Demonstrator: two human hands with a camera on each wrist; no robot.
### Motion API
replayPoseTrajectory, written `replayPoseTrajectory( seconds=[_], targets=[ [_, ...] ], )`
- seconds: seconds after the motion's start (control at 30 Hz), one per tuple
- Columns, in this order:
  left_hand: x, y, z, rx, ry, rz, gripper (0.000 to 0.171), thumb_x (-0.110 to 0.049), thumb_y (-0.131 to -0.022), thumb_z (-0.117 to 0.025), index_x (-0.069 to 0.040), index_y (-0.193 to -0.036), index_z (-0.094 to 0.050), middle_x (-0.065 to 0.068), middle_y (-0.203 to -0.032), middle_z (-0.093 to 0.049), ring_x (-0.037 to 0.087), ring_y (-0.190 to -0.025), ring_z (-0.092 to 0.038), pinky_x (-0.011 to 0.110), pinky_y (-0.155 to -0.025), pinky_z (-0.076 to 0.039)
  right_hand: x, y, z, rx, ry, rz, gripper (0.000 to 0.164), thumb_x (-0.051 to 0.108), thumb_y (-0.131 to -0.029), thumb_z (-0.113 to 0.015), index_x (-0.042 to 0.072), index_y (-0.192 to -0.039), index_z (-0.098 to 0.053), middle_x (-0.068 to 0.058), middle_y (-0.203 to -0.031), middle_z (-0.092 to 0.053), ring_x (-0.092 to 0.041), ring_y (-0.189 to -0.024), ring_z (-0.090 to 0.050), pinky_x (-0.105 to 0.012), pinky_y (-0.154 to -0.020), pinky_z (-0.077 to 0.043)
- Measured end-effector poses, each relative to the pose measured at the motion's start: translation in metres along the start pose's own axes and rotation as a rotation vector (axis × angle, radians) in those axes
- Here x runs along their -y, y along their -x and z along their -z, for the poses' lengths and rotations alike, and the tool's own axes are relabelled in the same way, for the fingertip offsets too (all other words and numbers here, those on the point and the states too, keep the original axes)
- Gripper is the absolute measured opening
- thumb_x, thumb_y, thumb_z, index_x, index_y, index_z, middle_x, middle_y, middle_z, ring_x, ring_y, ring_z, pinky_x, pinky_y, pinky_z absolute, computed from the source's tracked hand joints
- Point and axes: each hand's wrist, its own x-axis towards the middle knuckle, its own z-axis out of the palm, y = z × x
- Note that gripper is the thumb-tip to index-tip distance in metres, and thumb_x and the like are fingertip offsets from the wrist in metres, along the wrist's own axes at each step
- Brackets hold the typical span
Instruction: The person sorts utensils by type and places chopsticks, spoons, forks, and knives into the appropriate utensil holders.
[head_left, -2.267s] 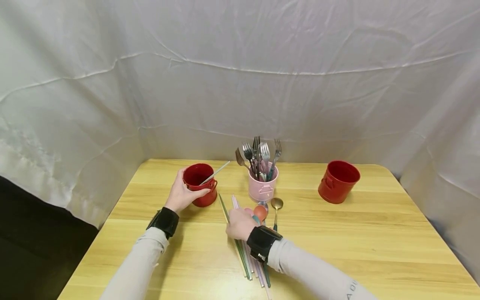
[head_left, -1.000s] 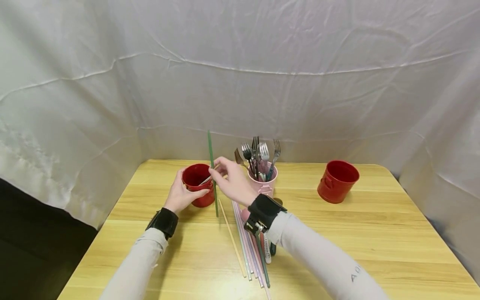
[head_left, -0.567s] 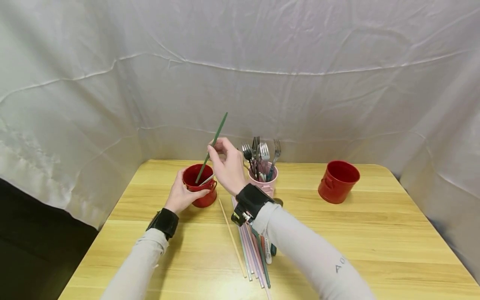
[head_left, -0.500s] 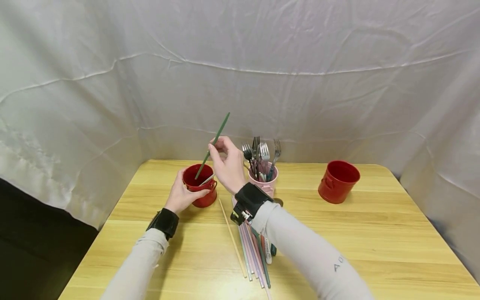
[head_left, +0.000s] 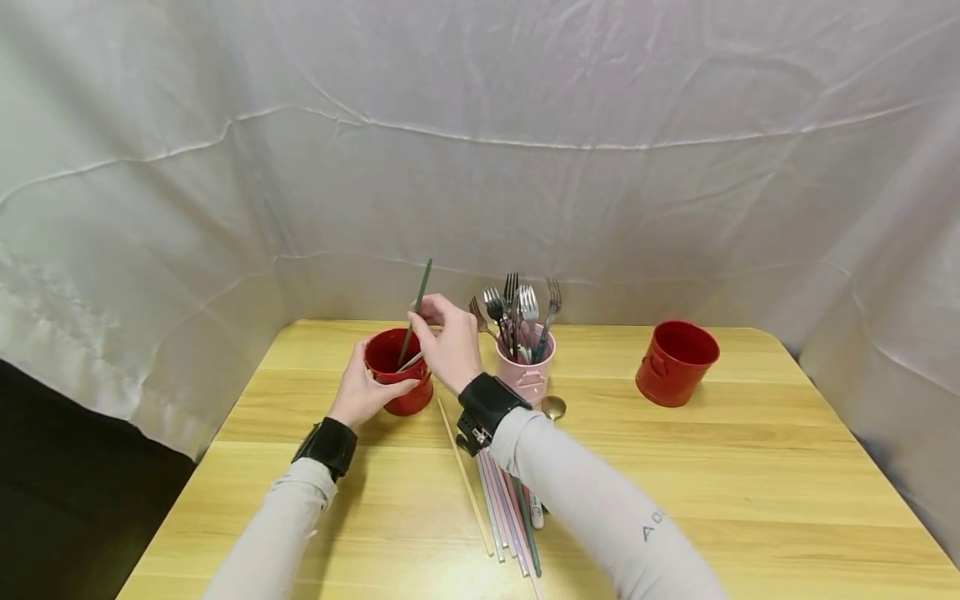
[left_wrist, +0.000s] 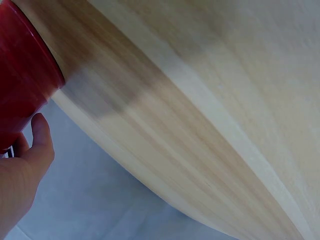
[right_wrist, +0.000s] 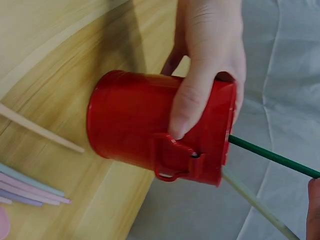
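Note:
My left hand (head_left: pixel 365 392) grips the red bucket (head_left: pixel 410 402) at the left of the table, thumb on its near side and fingers round the far side. Between thumb and fingers, my right hand (head_left: pixel 453 343) pinches a green chopstick (head_left: pixel 423 285). The chopstick's lower end is inside the bucket mouth; its upper end slants up to the right. A pale chopstick (right_wrist: pixel 257 202) leans in the same bucket, sticking out past the rim in the right wrist view. Only part of the bucket (left_wrist: pixel 22 75) and my left hand shows in the left wrist view.
Right of the hands stands a pink bucket (head_left: pixel 521 383) of forks. Another red bucket (head_left: pixel 670 375) is farther right. A light wooden chopstick (head_left: pixel 467 483), pastel chopsticks (head_left: pixel 497 508) and a gold spoon (head_left: pixel 553 407) lie in front, partly under my right arm. A grey cloth (head_left: pixel 525 208) hangs behind.
My right hand has lifted the green chopstick from the table, raised it over the red bucket, then lowered its end into the mouth. My left hand stays on the bucket.

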Motion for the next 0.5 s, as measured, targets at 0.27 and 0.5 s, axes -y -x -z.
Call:
replayPoseTrajectory(
  seconds=[0.27, 0.5],
  targets=[
    [0.0, 0.0, 0.0, -0.002, -0.002, 0.003, 0.085, -0.014, -0.072, -0.082, 0.002, -0.136, -0.028, 0.022, -0.133, -0.043, 0.038, -0.122, -0.04, 0.055, -0.101, -0.037, -0.012, 0.008, 0.0, 0.056, 0.126, -0.023, 0.017, 0.015, -0.087, -0.068, 0.003, -0.099, -0.069, -0.009, -0.092, -0.072, -0.015, -0.081, -0.068, -0.023, -0.073, -0.055],
    [0.003, -0.001, -0.001, -0.016, 0.008, -0.034, 0.085, -0.011, -0.07, -0.082, 0.003, -0.136, -0.03, 0.023, -0.132, -0.044, 0.038, -0.121, -0.042, 0.054, -0.1, -0.039, -0.025, 0.021, 0.002, 0.079, 0.17, -0.033, 0.017, 0.018, -0.085, -0.07, 0.005, -0.094, -0.066, -0.007, -0.083, -0.072, -0.013, -0.073, -0.068, -0.022, -0.065, -0.055]
  ],
)
